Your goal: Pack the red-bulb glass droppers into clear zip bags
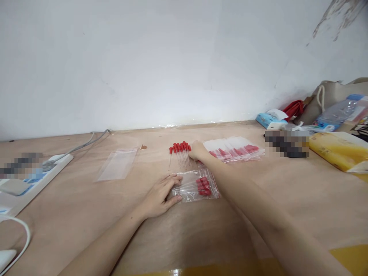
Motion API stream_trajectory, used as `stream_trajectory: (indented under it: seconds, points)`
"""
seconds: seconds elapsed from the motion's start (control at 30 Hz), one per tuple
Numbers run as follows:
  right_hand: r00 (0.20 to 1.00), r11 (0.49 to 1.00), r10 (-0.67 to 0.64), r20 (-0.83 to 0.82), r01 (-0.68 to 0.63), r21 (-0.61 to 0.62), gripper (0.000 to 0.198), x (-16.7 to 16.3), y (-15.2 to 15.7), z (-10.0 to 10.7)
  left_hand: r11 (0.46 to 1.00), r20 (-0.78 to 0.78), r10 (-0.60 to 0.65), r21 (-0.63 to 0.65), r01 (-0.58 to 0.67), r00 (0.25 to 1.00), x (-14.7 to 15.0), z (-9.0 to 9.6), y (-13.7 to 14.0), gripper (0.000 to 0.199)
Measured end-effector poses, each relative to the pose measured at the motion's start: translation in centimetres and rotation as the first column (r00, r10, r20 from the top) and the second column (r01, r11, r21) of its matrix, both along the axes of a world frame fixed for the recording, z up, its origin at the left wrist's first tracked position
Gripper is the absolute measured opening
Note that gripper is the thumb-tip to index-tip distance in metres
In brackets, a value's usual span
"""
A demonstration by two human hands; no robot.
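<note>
My left hand lies at the left end of a clear zip bag, fingers and thumb apart and resting on its edge. Inside that bag are several glass droppers with red rubber bulbs, bulbs toward the right. Beyond the bag, a row of loose red-bulbed droppers lies on the table, tips toward me. At the right end of this row, my right hand is curled closed; what its fingers hold, if anything, is hidden. Just right of it is an overlapping stack of filled bags.
Flat clear bags lie on the left side of the brown-covered table. A power strip with cables sits at far left. On the right are a blue tissue pack, a yellow pack and a plastic bottle.
</note>
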State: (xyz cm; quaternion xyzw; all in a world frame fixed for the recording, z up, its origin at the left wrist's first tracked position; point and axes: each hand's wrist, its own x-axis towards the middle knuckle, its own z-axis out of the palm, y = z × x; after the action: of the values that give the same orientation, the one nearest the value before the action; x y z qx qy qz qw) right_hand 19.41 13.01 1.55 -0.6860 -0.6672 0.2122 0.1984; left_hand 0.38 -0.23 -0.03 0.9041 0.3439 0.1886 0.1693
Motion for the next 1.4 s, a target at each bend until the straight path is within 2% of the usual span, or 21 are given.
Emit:
stream_trajectory:
  seconds: [0.13, 0.2, 0.3, 0.4, 0.47, 0.57, 0.63, 0.77, 0.97, 1.03, 1.07, 1.2, 1.23, 1.27, 1.4]
  points:
    - [0.999, 0.999, -0.013, -0.043, 0.011, -0.04, 0.025, -0.4, 0.9, 0.6, 0.999, -0.029, -0.011, 0.032, 0.012, 1.0, 0.0, 0.0, 0.1, 0.032]
    - [0.995, 0.999, -0.037, -0.091, 0.034, -0.031, 0.028, 0.1, 0.6, 1.2, 0.999, -0.038, -0.012, 0.037, 0.013, 0.999, 0.0, -0.1, 0.2, 0.033]
    - [0.98, 0.998, -0.064, -0.186, 0.065, -0.001, 0.042, 2.3, -1.0, 1.6, 0.999, -0.042, -0.01, 0.041, 0.012, 0.999, 0.0, -0.1, 0.2, 0.035]
    - [0.939, 0.992, -0.06, -0.339, 0.093, 0.082, 0.049, 5.9, -4.0, 0.7, 0.999, -0.045, -0.005, 0.047, 0.007, 0.999, 0.0, -0.1, 0.2, 0.036]
    - [0.777, 0.963, -0.029, -0.629, 0.191, 0.191, 0.053, 8.3, -6.3, -0.5, 0.999, -0.055, -0.004, 0.049, 0.007, 0.998, 0.0, -0.1, 0.2, 0.036]
    - [0.59, 0.925, 0.015, -0.807, 0.298, 0.235, 0.053, 10.8, -9.1, -2.2, 0.999, -0.086, -0.002, 0.052, 0.007, 0.996, 0.0, 0.0, 0.2, 0.036]
    - [0.511, 0.915, 0.023, -0.859, 0.336, 0.225, 0.053, 11.2, -10.2, -2.9, 0.998, -0.105, -0.001, 0.056, 0.006, 0.994, 0.0, 0.0, 0.2, 0.037]
    - [0.405, 0.922, 0.014, -0.914, 0.349, 0.169, 0.051, 10.1, -11.2, -3.4, 0.998, -0.13, -0.008, 0.061, 0.016, 0.992, 0.0, -0.1, 0.1, 0.037]
    - [0.187, 0.971, -0.056, -0.981, 0.24, -0.01, 0.036, 8.2, -12.2, -3.8, 0.998, -0.123, 0.058, 0.042, -0.053, 0.991, 0.1, 0.1, -0.3, 0.049]
    - [0.195, 0.986, -0.076, -0.978, 0.163, -0.045, 0.032, 8.1, -12.6, -3.6, 0.998, -0.129, 0.057, 0.034, -0.053, 0.99, 0.2, 0.2, -0.3, 0.05]
    - [0.236, 0.992, -0.08, -0.969, 0.112, -0.054, 0.031, 8.1, -12.8, -3.4, 0.998, -0.133, 0.056, 0.031, -0.053, 0.99, 0.2, 0.3, -0.3, 0.05]
    - [0.548, 0.991, -0.044, -0.835, -0.083, -0.107, 0.028, 8.4, -12.8, -2.8, 0.999, -0.133, 0.054, 0.018, -0.052, 0.99, 0.3, 0.5, -0.4, 0.051]
    - [0.598, 0.989, -0.018, -0.801, -0.108, -0.103, 0.028, 8.5, -12.8, -2.8, 0.999, -0.13, 0.053, 0.012, -0.052, 0.99, 0.3, 0.6, -0.4, 0.051]
    - [0.623, 0.987, 0.012, -0.782, -0.133, -0.091, 0.029, 8.4, -12.7, -2.7, 0.999, -0.127, 0.051, 0.007, -0.051, 0.991, 0.4, 0.6, -0.3, 0.052]
    - [0.632, 0.969, 0.114, -0.767, -0.241, -0.055, 0.03, 8.4, -12.5, -2.5, 0.999, -0.104, 0.042, -0.001, -0.042, 0.994, 0.4, 0.5, -0.3, 0.053]
